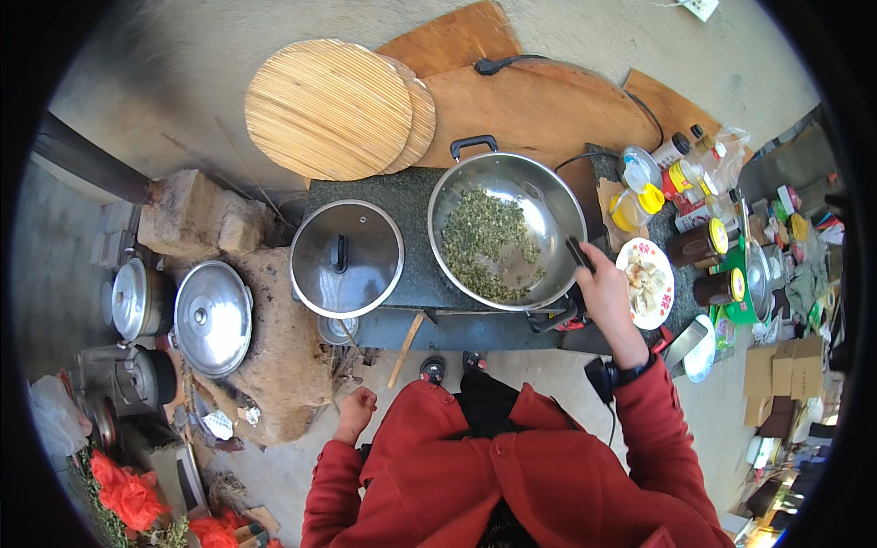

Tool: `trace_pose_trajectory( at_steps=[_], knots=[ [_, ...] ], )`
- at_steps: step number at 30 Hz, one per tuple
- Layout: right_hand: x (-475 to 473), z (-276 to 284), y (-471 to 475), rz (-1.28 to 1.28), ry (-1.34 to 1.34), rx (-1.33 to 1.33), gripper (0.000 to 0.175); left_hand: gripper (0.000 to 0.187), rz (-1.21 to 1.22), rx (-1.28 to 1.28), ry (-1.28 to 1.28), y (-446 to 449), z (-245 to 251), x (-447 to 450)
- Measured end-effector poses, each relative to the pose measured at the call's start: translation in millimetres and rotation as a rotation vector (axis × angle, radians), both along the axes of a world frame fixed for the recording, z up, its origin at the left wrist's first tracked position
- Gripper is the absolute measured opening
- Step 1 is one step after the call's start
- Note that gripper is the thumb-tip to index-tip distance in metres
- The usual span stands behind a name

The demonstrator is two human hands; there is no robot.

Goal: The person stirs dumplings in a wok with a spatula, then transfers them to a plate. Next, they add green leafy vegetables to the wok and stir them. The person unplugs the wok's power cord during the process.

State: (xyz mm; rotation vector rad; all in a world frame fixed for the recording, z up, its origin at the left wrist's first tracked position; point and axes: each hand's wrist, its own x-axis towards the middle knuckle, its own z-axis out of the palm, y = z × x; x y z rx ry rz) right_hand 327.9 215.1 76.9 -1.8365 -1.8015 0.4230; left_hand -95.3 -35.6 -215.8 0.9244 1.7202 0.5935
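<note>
A wide stainless-steel wok [548, 198] with black handles stands on the dark stone counter before me. Chopped green food [486, 240] covers much of its bottom, mostly on the left. My right hand [606, 288] is over the wok's right rim, its fingers wrapped around the black handle of a cooking utensil [579, 252]. The utensil's lower end is hard to make out in the wok. My left hand [357, 411] hangs low in front of the counter, fingers curled, with nothing seen in it. Right of the wok sits a patterned white plate [668, 274] holding pale food pieces [643, 281].
A glass lid [315, 253] with a black knob covers a vessel left of the wok. Round wooden boards [329, 109] lean behind. Sauce jars [692, 243] and bottles crowd the right side, near a cleaver [685, 340]. A metal-lidded pot [214, 335] sits on the clay stove.
</note>
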Motion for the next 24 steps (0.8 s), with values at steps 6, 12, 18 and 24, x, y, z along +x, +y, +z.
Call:
trace_pose_trajectory(
  at_steps=[6, 12, 18, 24],
  knots=[
    [-36, -7, 6, 0.353, -0.098, -0.015, 0.032, 0.011, -0.042, 0.001, 0.018, -11, 2, -7],
    [15, 43, -45, 0.432, -0.506, -0.002, 0.036, 0.013, -0.094, -0.012, 0.056, -12, -3, -9],
    [26, 90, -77, 0.329, -0.263, -0.146, 0.03, 0.013, -0.1, -0.051, 0.048, -15, -4, -7],
    [33, 33, -58, 0.124, -0.105, -0.142, 0.028, 0.013, -0.178, -0.035, 0.066, -2, -5, 0]
  ],
)
